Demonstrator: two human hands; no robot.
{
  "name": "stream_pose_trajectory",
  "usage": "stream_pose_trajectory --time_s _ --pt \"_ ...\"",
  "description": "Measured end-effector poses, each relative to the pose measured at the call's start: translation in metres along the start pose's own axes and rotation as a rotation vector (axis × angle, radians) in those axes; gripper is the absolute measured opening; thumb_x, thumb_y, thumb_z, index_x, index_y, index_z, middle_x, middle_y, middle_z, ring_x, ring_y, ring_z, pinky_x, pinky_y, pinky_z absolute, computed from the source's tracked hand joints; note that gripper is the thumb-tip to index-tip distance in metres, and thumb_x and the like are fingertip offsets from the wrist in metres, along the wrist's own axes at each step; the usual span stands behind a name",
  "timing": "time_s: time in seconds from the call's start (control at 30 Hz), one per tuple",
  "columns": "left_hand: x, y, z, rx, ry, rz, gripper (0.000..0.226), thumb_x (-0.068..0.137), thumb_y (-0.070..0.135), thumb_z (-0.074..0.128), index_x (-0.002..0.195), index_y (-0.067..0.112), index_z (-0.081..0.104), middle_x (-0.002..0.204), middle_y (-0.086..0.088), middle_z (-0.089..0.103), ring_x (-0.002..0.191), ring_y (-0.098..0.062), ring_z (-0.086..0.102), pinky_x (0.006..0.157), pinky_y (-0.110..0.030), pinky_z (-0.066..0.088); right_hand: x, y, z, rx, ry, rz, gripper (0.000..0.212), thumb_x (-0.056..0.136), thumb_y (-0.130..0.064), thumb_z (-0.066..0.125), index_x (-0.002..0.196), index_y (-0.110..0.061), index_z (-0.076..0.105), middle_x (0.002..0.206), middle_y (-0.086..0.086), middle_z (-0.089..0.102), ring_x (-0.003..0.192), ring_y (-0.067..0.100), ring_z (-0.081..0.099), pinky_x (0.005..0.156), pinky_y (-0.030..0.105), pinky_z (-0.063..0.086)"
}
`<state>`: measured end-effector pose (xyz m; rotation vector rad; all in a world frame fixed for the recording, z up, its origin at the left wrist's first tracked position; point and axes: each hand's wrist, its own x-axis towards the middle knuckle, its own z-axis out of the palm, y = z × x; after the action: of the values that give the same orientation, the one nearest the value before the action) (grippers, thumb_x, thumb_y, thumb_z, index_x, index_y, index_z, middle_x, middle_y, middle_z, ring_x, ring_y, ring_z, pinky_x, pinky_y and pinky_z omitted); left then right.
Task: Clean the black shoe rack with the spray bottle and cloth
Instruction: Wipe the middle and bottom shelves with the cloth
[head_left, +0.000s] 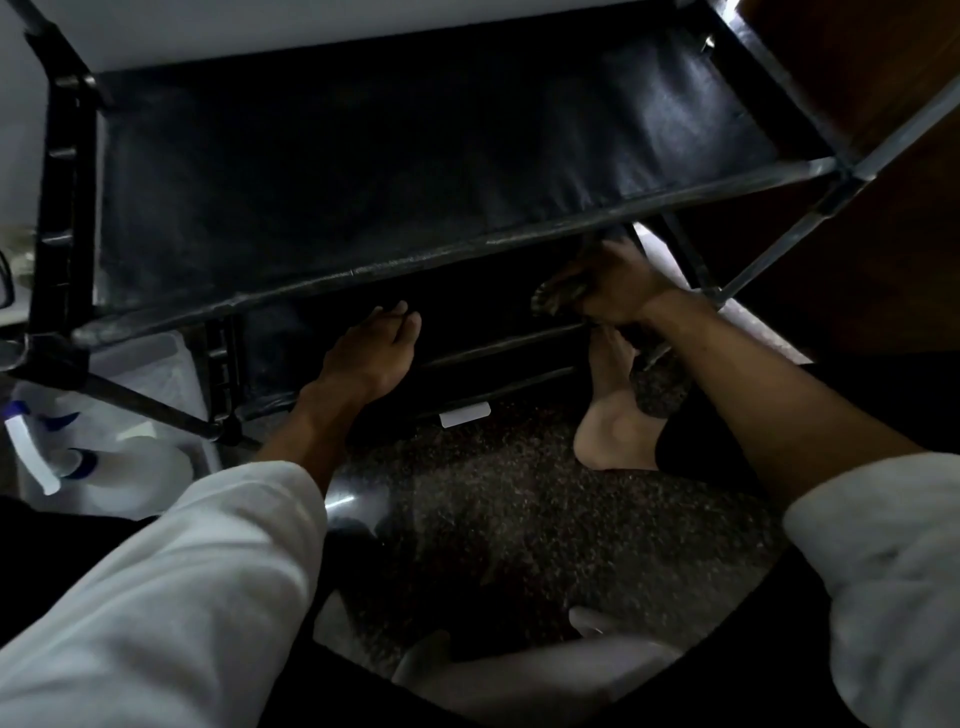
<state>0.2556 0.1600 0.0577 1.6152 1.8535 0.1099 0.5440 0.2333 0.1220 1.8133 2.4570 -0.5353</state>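
The black shoe rack (363, 171) fills the upper part of the head view, with a fabric shelf on top and darker shelves below it. My left hand (371, 351) reaches under the top shelf, its fingers straight against the lower shelf's front. My right hand (608, 286) is also under the top shelf, at the right, and grips a dark patterned cloth (558, 299) against the lower shelf. The white spray bottle (78, 457) with blue trim stands on the floor at the far left, apart from both hands.
My bare foot (613, 410) rests on the dark speckled floor (493, 493) below the right hand. A white tag (465, 415) hangs from the lowest bar. A brown wooden surface (883, 260) stands at the right, a pale wall behind the rack.
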Motion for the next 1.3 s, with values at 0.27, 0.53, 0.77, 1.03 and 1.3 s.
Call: stream_pose_trajectory --time_s 0.27,0.53,0.77,1.03,1.3 --pt "0.0 -0.003 0.003 0.014 0.009 -0.002 0.057 0.103 0.052 0.016 0.154 0.029 0.027 0.163 0.012 0.016 0.151 -0.011 0.01 0.121 -0.04 0.008 0.005 0.017 0.003 0.177 0.345 0.223 0.038 0.089 -0.039 0.063 0.095 -0.003 0.076 0.099 0.026 0.071 0.098 0.04 0.066 0.083 0.045 0.051" --pt "0.0 -0.004 0.004 -0.004 0.006 0.005 0.055 0.104 0.051 0.017 0.153 0.03 0.03 0.162 0.016 0.017 0.151 -0.009 0.01 0.121 -0.038 0.009 0.026 -0.052 0.029 0.082 0.151 0.048 0.028 0.091 -0.028 0.064 0.117 -0.019 0.072 0.125 0.014 0.067 0.118 0.04 0.058 0.095 0.041 0.047" --pt "0.0 0.0 -0.002 -0.026 0.014 -0.044 0.056 0.103 0.054 0.016 0.152 0.033 0.032 0.162 0.014 0.02 0.151 -0.009 0.012 0.121 -0.038 0.011 0.015 -0.033 0.014 0.049 -0.038 -0.017 0.033 0.085 -0.019 0.065 0.117 -0.024 0.073 0.123 0.011 0.067 0.119 0.032 0.059 0.101 0.041 0.048" --pt "-0.008 0.009 -0.005 -0.034 0.037 -0.08 0.056 0.102 0.055 0.015 0.151 0.035 0.035 0.163 0.005 0.021 0.15 -0.019 0.019 0.118 -0.041 0.017 -0.004 0.04 -0.013 0.013 0.26 0.301 0.028 0.086 -0.025 0.073 0.108 -0.006 0.075 0.107 0.029 0.069 0.102 0.048 0.064 0.092 0.048 0.051" --pt "-0.008 0.008 -0.004 0.014 0.055 -0.068 0.055 0.103 0.053 0.017 0.149 0.033 0.038 0.161 0.003 0.027 0.149 -0.018 0.022 0.118 -0.04 0.019 0.013 -0.016 0.019 0.054 0.283 0.175 0.028 0.097 -0.027 0.057 0.111 -0.009 0.073 0.113 0.02 0.07 0.107 0.04 0.062 0.085 0.04 0.048"
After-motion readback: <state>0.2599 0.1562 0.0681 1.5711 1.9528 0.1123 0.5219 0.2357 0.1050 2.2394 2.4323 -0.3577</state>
